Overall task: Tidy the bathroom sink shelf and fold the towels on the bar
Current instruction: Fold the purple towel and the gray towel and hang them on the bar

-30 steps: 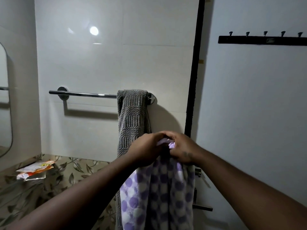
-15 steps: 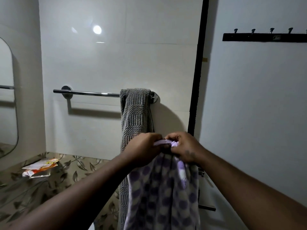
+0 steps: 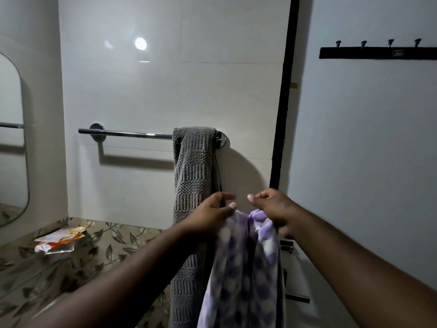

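A purple and white checked towel (image 3: 246,268) hangs down in front of me, held at its top edge. My left hand (image 3: 210,214) pinches the top at the left. My right hand (image 3: 272,207) grips the top at the right, fingers curled round the cloth. A small gap shows between the two hands. Behind them a grey ribbed towel (image 3: 194,176) hangs folded over the right end of the chrome towel bar (image 3: 127,133) on the white tiled wall. The bar's left part is bare.
A floral-patterned counter (image 3: 113,242) runs along the lower left, with crumpled orange and white wrappers (image 3: 59,240) on it. A mirror (image 3: 11,138) hangs at the far left. A black hook rail (image 3: 378,53) sits high on the right wall beyond a black door frame (image 3: 283,110).
My hands, pressed together on the purple towel's top before, have drawn a little apart, spreading the edge. The view has shifted slightly right.
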Motion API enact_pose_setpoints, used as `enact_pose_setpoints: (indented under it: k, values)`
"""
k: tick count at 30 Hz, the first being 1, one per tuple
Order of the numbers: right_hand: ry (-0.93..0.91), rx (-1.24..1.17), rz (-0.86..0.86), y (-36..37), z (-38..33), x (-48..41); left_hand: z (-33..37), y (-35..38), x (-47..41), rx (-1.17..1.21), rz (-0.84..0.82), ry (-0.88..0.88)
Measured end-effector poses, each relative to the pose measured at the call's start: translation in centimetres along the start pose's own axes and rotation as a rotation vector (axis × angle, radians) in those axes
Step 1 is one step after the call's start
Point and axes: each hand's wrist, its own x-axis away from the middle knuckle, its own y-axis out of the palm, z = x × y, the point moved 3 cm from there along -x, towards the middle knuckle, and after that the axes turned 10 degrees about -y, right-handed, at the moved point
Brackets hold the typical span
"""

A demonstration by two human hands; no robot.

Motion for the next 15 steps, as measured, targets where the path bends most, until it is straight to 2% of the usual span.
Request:
enact_pose_setpoints:
  k: [2, 5, 8, 11, 15]
  values:
    - [0.034, -0.122, -0.046, 1.2, -0.6, 0.2, 0.1, 1.4, 0.0, 0.063, -0.029, -0.012]
    - [0.001, -0.222, 0.058, 1.9, -1.1, 0.4, 0.0, 3.0, -0.1, 0.151, -0.133, -0.060]
    - [-0.015, -0.240, 0.133, 1.9, -1.3, 0.8, 0.3, 3.6, -0.1, 0.058, -0.213, -0.065]
    - [-0.009, -0.273, 0.098, 1.8, -1.5, 1.6, 0.1, 3.1, -0.6, -0.059, -0.070, -0.034]
    - [-0.041, -0.328, 0.011, 1.2, -1.9, 2.1, 0.2, 2.3, -1.1, -0.041, 0.075, 0.003]
